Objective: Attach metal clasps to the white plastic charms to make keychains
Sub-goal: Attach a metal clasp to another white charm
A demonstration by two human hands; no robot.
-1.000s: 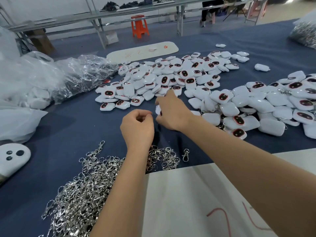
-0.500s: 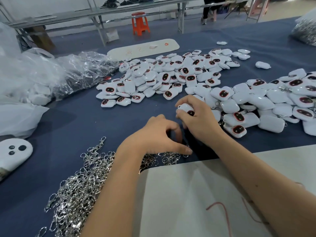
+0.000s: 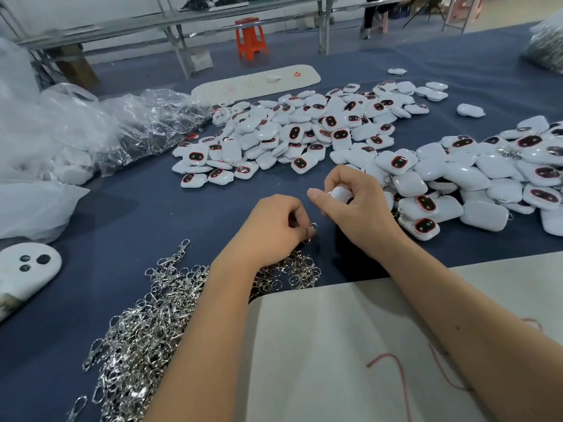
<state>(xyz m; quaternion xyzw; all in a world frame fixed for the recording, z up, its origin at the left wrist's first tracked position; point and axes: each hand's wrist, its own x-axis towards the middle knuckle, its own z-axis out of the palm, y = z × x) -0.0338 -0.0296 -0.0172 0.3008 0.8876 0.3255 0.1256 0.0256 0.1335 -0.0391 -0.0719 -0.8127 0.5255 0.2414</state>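
My left hand [image 3: 271,229] pinches a small metal clasp [image 3: 312,227] just above the blue table. My right hand [image 3: 353,208] grips a white plastic charm [image 3: 338,192] a little to the right of the clasp; the two do not touch. A large heap of loose silver clasps [image 3: 146,330] lies at the lower left under my left forearm. Many white charms with dark red-rimmed ovals are spread in a pile [image 3: 304,132] at the table's middle and another pile [image 3: 487,178] on the right.
Clear plastic bags [image 3: 122,129] with more parts lie at the left. A white sheet [image 3: 350,345] covers the near table edge. A white oval piece [image 3: 27,266] sits at far left, a long white board [image 3: 259,80] at the back. An orange stool [image 3: 250,38] stands beyond.
My right hand picked a charm from the pile and drew it back. My left hand reached down to the clasps, then lifted one between its fingers.
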